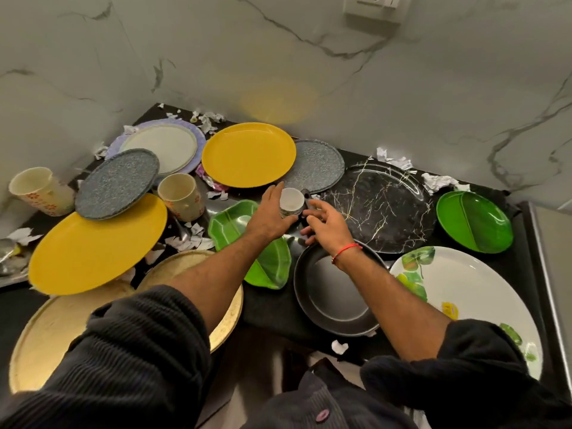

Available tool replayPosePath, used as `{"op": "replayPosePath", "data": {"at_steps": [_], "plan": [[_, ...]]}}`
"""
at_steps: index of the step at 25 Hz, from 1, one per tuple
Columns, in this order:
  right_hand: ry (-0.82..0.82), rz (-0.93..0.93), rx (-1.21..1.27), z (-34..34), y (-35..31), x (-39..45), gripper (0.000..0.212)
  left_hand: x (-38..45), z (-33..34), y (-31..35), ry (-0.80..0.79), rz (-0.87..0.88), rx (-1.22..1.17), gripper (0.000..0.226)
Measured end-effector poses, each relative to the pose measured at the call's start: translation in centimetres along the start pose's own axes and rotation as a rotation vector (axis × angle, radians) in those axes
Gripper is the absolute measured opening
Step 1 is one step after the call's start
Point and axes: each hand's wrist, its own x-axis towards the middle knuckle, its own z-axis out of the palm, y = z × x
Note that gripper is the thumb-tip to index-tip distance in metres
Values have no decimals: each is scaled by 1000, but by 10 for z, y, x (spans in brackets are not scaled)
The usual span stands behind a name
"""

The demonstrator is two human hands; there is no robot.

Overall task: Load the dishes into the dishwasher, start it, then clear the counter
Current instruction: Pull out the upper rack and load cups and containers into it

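White cup [291, 201] is held at its side by the left hand [272, 212], between yellow plate [247, 154] and pan [332, 292]. Right hand [322, 222] is relaxed beside it, gripping nothing. Cup should be lifted straight, clear of the plates.

**No readable text on the counter**

We find no words, brand names or numbers that can be read anywhere in view. The two cream mugs [40, 190] carry only a small red flower pattern, and the white plate [483, 308] bears printed green leaves and a yellow mark too blurred to tell.
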Motion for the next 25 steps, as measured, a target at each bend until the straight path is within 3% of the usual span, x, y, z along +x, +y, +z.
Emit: {"op": "replayPosePath", "data": {"at_steps": [4, 7, 9, 11, 13, 16, 20, 25], "plan": [[-7, -64, 71, -12, -6, -2, 30, 12, 1, 3, 59, -40, -10, 81], [-19, -149, 58, -19, -13, -18, 31, -12, -12, 19, 227, -268, -398, 55], [-73, -229, -19, -22, -18, -34, 47, -42, -26, 42, 64, -517, -890, 54], [-146, -317, -114, -25, -22, -58, 68, -76, -35, 63, -264, -577, -1055, 69], [-161, -393, -169, -33, -21, -93, 68, -110, -29, 82, -479, -549, -997, 75], [-68, -429, -153, -60, -6, -158, 52, -164, -4, 110, -617, -516, -844, 84], [75, -404, -165, -106, 28, -253, 55, -230, 35, 153, -805, -427, -662, 88], [441, -287, -78, -163, 80, -360, 49, -301, 98, 207, -1024, -215, -540, 91]]}}
